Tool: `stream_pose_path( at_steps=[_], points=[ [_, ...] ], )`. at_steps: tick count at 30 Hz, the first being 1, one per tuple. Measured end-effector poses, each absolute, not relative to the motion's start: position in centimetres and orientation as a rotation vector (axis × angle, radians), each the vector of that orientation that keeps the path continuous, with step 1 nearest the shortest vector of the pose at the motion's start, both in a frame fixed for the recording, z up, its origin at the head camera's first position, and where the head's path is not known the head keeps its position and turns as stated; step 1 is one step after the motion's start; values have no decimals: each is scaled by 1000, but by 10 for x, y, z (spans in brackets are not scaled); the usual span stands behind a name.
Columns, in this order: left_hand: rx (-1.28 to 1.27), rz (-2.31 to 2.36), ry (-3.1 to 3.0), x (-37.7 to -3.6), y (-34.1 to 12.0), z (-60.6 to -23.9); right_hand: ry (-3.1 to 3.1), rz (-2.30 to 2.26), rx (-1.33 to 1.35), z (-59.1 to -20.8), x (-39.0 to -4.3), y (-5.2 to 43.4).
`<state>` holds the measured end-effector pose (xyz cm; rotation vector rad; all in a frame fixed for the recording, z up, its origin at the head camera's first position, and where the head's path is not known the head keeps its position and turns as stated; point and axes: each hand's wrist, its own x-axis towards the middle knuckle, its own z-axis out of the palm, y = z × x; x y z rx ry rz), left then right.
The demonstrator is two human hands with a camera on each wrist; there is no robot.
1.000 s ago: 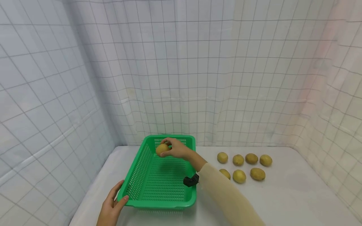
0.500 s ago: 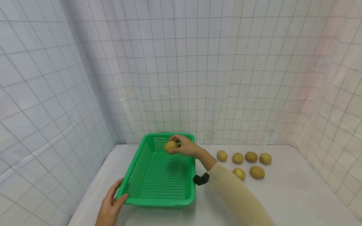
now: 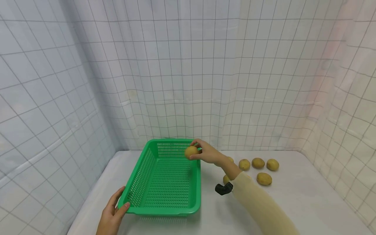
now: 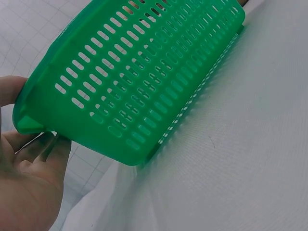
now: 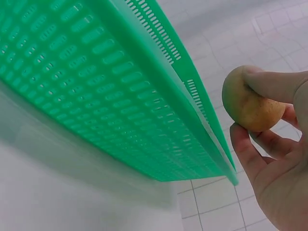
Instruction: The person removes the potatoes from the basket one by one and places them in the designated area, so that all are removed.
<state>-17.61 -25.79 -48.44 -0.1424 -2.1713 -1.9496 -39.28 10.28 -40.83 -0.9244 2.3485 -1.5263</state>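
Observation:
A green slotted plastic basket (image 3: 164, 209) stands on the white table, with nothing inside it. My right hand (image 3: 205, 153) grips a yellow-brown potato (image 3: 191, 151) in the air over the basket's far right corner. In the right wrist view the potato (image 5: 250, 101) sits between thumb and fingers, above the basket's rim (image 5: 159, 82). My left hand (image 3: 113, 213) holds the basket's near left corner, thumb on the rim. The left wrist view shows that corner (image 4: 33, 122) against my left hand (image 4: 29, 178).
Several more potatoes (image 3: 258, 163) lie in a loose group on the table right of the basket, partly behind my right forearm. White gridded curtains (image 3: 188, 81) close off the back and both sides. A black wrist camera (image 3: 223, 188) hangs under my right sleeve.
My right hand has carried the potato rightward, from over the basket's far middle to its far right corner. The left hand has stayed on the near left corner.

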Motion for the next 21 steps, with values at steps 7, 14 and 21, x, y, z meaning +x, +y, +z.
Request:
stream_pose_path(
  at_steps=[7,14,21],
  points=[
    [-123,-1967,-2159,-177,-257,-483,2347,-1552,-894,-411,-384,125],
    [-130,-1968,-2161,-179,-256,-483,2389,-1584,-873,-416,-380,151],
    [-143,-1937,-2183,-180,-260,-485,2464,-1557,-770,-414,-377,168]
  ],
)
